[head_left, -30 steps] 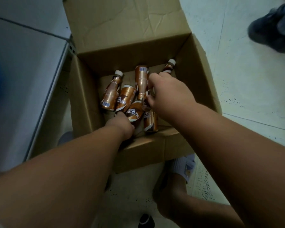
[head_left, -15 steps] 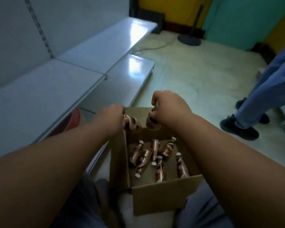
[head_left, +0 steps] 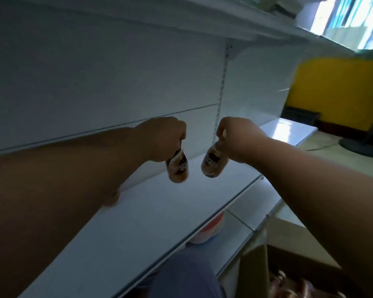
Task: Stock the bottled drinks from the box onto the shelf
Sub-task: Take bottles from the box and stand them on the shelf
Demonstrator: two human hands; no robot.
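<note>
Brown coffee bottles, one per hand, hang above the white shelf [head_left: 151, 214].
Left hand [head_left: 162, 138] grips left bottle [head_left: 178, 167], right hand [head_left: 238, 139] pinches right bottle [head_left: 212, 163], both by the neck; probably light, slick, best held there.

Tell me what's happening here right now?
A person is stocking a white shelf with small brown bottled drinks. The left hand grips one bottle by its top, and the right hand grips another bottle the same way. Both bottles hang above the shelf, not yet set down. The cardboard box with more bottles sits at lower right.
</note>
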